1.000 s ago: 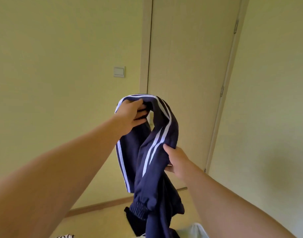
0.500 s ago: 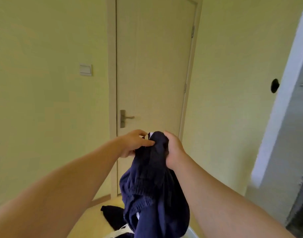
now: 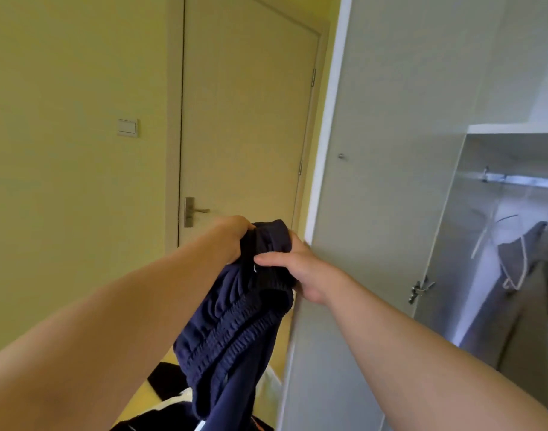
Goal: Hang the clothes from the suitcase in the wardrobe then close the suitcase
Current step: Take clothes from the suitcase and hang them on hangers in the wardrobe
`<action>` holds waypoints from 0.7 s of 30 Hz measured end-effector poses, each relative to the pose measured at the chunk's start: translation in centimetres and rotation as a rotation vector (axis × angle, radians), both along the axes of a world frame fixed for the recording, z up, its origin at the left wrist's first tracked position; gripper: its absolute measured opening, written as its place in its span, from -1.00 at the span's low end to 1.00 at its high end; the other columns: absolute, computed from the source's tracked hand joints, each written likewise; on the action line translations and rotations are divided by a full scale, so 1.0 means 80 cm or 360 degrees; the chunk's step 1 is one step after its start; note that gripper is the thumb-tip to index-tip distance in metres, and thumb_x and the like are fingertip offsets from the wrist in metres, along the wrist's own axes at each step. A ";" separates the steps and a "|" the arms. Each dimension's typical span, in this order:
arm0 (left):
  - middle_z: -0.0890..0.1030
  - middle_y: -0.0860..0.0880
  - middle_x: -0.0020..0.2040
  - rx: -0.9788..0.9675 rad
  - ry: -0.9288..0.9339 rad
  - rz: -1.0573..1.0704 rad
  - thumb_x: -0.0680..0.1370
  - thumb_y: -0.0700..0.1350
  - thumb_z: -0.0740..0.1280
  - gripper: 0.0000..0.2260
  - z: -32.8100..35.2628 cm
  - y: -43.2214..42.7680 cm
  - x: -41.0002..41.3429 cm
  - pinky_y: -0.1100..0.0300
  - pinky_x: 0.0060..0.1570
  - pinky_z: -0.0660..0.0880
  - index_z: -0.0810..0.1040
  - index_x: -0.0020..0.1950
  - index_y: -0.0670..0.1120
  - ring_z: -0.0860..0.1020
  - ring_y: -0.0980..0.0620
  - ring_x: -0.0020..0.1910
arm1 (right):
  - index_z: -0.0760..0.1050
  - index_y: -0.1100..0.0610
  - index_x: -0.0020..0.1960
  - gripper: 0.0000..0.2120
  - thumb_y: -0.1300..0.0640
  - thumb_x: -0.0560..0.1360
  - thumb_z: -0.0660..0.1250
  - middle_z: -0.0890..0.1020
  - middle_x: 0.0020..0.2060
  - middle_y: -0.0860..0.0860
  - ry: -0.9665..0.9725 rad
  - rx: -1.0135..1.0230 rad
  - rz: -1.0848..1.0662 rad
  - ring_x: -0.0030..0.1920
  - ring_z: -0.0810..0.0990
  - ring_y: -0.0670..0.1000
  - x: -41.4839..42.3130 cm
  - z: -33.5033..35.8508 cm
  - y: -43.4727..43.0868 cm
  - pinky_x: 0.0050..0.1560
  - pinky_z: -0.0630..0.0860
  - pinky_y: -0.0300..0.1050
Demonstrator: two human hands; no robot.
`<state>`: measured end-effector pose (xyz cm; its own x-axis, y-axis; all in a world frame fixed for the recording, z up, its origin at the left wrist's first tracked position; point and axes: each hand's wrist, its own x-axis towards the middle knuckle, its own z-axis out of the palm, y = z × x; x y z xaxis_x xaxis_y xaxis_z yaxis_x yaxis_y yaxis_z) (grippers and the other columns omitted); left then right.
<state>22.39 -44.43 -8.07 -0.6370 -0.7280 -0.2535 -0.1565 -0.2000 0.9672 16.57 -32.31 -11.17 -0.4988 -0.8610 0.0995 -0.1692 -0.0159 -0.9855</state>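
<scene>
Navy trousers (image 3: 235,321): bunched at chest height in front of you, elastic waistband gathered near the top, the rest drooping down out of view. They sit just left of the open wardrobe door (image 3: 375,197) and are not on a hanger.
Left hand (image 3: 232,241): fingers curled round the top of the bunch from the left side.
Right hand (image 3: 297,269): thumb laid across the front of the cloth, fingers tucked behind it, gripping.
Wardrobe (image 3: 512,129): open, with the rail (image 3: 527,181) to your right. One grey garment (image 3: 537,275) hangs there, and a pale hanger (image 3: 487,237) is just beside it; whether the hanger carries the garment, you cannot tell.
Done, by my reading: at least one piece hung, and the trousers are out of the suitcase and up at the wardrobe.
Left to do: get the trousers onto a hanger and the rail. Dark clothes (image 3: 164,374) lie low beneath your arms, so more pieces likely wait.
Suitcase: not in view, so its lid state is unknown. Closing it comes last.
Surroundings: room door (image 3: 244,119) shut, light switch (image 3: 127,127) on the yellow wall.
</scene>
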 end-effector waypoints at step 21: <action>0.46 -0.01 0.22 -0.1293 0.0442 -0.1086 0.52 -0.11 0.37 -0.61 0.018 0.259 -0.007 0.24 0.19 0.39 0.38 0.31 -0.05 0.47 0.05 0.17 | 0.42 0.20 -0.26 -0.93 0.19 0.36 0.22 0.49 -0.30 0.13 -0.0874 -0.0764 -0.0903 -0.33 0.49 0.11 -0.082 0.047 0.232 -0.39 0.46 -0.17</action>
